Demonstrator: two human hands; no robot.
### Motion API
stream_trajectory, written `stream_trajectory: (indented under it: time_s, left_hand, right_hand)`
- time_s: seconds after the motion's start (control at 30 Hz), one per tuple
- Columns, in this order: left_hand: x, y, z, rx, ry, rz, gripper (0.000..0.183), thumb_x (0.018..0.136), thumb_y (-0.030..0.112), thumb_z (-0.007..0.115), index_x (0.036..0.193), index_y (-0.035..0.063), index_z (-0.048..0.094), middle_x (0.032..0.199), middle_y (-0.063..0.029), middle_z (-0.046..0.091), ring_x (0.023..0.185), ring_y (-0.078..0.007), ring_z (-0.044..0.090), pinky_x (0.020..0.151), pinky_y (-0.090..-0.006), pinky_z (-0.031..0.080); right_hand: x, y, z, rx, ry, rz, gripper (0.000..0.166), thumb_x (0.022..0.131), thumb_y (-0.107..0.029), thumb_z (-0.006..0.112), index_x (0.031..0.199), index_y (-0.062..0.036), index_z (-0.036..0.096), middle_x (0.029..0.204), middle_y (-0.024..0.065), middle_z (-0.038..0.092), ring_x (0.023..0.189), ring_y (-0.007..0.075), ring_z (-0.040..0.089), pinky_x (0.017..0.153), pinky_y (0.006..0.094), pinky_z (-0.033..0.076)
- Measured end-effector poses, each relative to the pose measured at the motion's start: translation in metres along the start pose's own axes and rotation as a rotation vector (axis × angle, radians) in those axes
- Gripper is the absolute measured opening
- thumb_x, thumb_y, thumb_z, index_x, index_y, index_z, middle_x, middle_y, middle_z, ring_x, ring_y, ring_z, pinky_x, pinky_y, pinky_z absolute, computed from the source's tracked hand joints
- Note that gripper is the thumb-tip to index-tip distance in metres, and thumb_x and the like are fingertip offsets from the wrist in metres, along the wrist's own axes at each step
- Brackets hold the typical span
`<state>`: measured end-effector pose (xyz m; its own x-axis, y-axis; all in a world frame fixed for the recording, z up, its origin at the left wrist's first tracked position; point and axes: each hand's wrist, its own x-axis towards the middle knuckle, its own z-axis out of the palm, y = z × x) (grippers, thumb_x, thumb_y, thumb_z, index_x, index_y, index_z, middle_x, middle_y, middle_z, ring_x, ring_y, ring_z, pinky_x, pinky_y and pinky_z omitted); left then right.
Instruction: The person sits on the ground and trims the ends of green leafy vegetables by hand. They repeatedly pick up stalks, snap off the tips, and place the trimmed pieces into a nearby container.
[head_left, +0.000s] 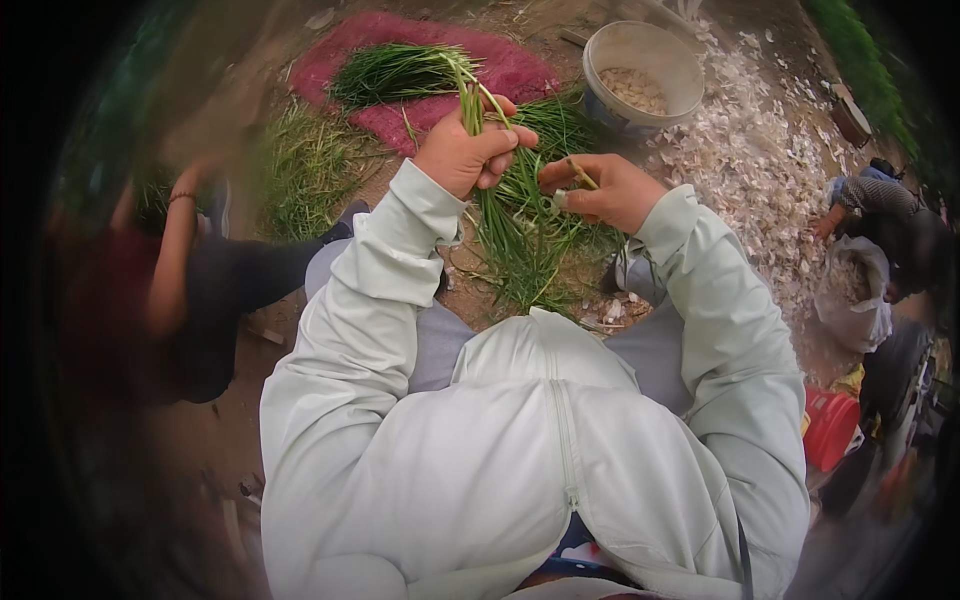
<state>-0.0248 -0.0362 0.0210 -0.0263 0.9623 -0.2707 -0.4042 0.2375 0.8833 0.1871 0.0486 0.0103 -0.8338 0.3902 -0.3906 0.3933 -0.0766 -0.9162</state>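
Observation:
My left hand (459, 154) grips a small bunch of long green chive-like stalks (504, 229). Their pale ends stick up above the fist and the green leaves hang down between my knees. To its right, my right hand (622, 191) pinches a thin yellowish-brown stem (582, 174) between thumb and fingers, close to the hanging leaves. Behind both hands lies a loose heap of the same greens (559, 124) on the ground. A neater bundle (397, 71) rests farther off on a flattened pink-red woven sack (319, 64).
A pile of yellowing trimmings (307, 172) lies at left, near a seated person's arm (176, 240). At back right stands a white bucket (615, 112) holding pale pieces. Papery skins (727, 165) cover the ground. Another person's hand (825, 225), a plastic bag (862, 326) and a red container (832, 431) are at right.

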Motion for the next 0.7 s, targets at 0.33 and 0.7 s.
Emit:
stream_trajectory:
  time_s: [0.33, 0.7]
  left_hand:
    - [-0.004, 0.013, -0.014, -0.011, 0.266, 0.206, 0.022, 0.096, 0.027, 0.048, 0.103, 0.0068, 0.051, 0.081, -0.0089, 0.062, 0.053, -0.0058, 0.045, 0.040, -0.0185, 0.033]
    - [-0.021, 0.049, -0.098, -0.267, 0.707, 0.481, 0.015, 0.096, 0.016, 0.045, 0.101, 0.0031, 0.050, 0.097, -0.0178, 0.061, 0.079, -0.0226, 0.058, 0.064, -0.0320, 0.049]
  right_hand:
    - [0.010, 0.006, 0.026, -0.183, -0.125, 0.047, 0.015, 0.090, -0.019, 0.057, 0.087, -0.0047, 0.059, 0.071, 0.0004, 0.061, 0.055, 0.0070, 0.047, 0.050, 0.0248, 0.039]
    - [0.015, 0.056, 0.011, -0.930, -0.193, 0.175, 0.026, 0.087, -0.024, 0.053, 0.101, -0.0063, 0.065, 0.087, 0.0144, 0.065, 0.075, 0.0302, 0.062, 0.070, 0.0400, 0.050]
